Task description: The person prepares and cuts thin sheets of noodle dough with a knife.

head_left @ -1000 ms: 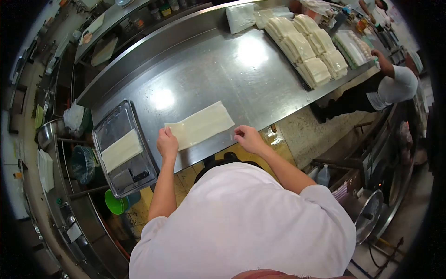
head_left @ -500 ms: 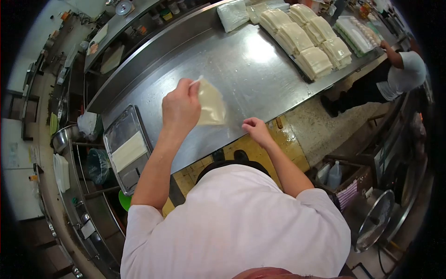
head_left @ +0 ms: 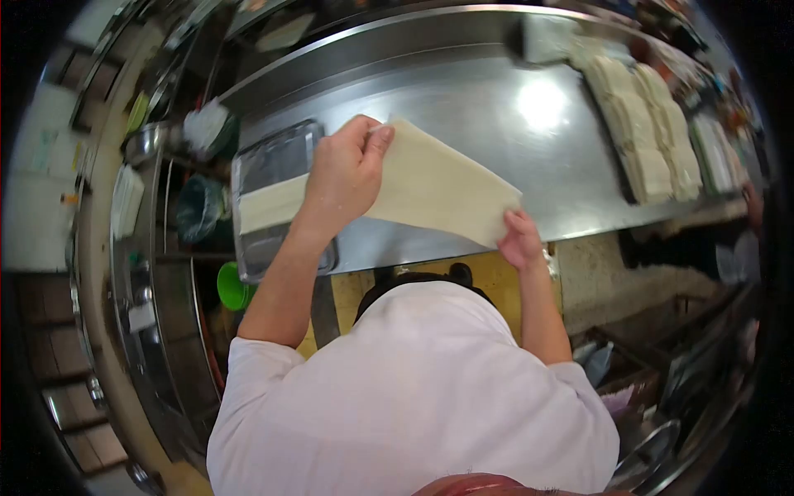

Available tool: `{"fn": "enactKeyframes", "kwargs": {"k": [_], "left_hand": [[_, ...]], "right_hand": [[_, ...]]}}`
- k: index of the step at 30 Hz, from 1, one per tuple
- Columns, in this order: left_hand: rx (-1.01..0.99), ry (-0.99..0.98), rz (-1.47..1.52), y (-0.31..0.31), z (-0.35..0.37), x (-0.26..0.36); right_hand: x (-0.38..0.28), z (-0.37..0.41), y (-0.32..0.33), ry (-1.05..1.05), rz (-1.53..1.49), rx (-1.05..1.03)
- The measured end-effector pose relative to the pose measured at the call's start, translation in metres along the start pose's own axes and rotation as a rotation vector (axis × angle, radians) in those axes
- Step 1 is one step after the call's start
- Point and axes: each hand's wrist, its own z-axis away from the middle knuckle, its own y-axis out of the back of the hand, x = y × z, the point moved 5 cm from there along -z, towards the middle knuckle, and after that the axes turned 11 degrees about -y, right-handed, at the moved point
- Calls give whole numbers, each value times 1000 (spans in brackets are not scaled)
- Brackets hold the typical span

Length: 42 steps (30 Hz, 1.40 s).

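Note:
A thin, flat cream-coloured sheet (head_left: 442,186), which looks like dough, is stretched over the steel table between my hands. My left hand (head_left: 343,169) pinches its upper left corner between thumb and fingers, and a whitish edge shows there. Closed on the lower right end is my right hand (head_left: 521,240). To the left, a metal tray (head_left: 279,153) holds a pale, flat strip (head_left: 269,207), partly hidden behind my left wrist.
Stacks of pale flat pieces (head_left: 633,132) line the right end of the steel table (head_left: 463,91). A plastic-wrapped bundle (head_left: 550,40) lies at the back. Left of the table are a green bucket (head_left: 234,285) and a bin with a dark liner (head_left: 201,208). Another person's dark-clothed legs (head_left: 670,248) show blurred at right.
The sheet hung from my left hand alone; now my right hand has taken its other end and it is spread wide. The view has turned, shifting the tray and stacks to the right.

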Motion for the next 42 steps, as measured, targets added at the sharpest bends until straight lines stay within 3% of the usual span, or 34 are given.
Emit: {"fn": "enactKeyframes", "kwargs": {"k": [2,11,18,21,28,42], "left_hand": [[37,70,-36,18,21,-66],[121,429,-211,91,158,-352],[207,534,-238,168,192,-487],[216,556,-226,189,180,-519],[208,574,-200,206,153,-563],[164,559,-173,202,152,-575]], "right_hand": [[14,-8,-26,46,248,192],[152,-139,-127,-169,740,383],[237,-249,-184,-260,957,403],[256,-280,-201,-217,868,441],[264,-326,-220,-191,964,470],[270,-332,-215,-162,973,530]]}}
